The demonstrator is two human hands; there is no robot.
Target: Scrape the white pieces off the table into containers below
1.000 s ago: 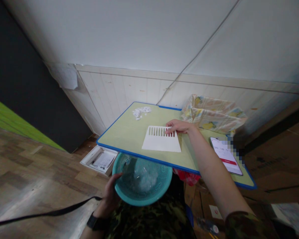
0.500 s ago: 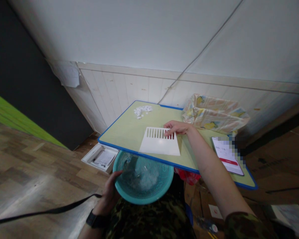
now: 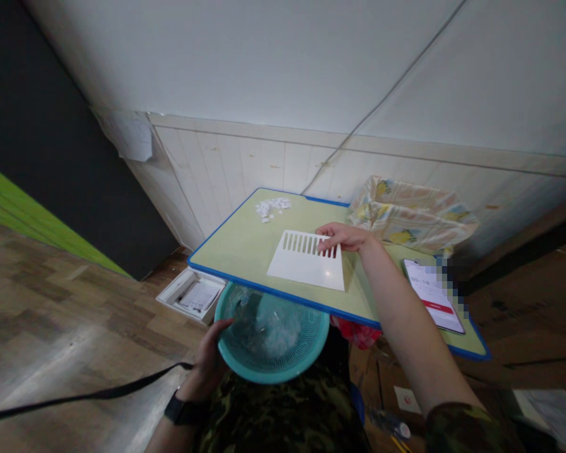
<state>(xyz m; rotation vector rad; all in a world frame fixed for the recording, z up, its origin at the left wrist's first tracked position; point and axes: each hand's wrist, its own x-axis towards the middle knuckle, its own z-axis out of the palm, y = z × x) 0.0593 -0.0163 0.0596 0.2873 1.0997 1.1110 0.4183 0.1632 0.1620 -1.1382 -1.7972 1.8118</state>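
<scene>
A white slotted plastic scraper (image 3: 306, 264) lies flat on the green table with blue rim (image 3: 236, 251). My right hand (image 3: 342, 237) rests on the scraper's slotted far edge, fingers curled over it. Below the table's near edge, my left hand (image 3: 210, 358) grips the rim of a teal mesh basket (image 3: 272, 340) that holds small white bits. A little pile of white pieces (image 3: 272, 207) sits at the table's far left corner.
A patterned cloth box (image 3: 410, 217) stands at the table's back right. A phone (image 3: 432, 296) lies on the right side. A white tray (image 3: 193, 296) sits on the wooden floor under the table. A black strap (image 3: 85, 395) runs across the floor.
The view has shifted slightly; the scraper and my right hand sit a little further from the table's near edge. The basket stays under the edge in my left hand.
</scene>
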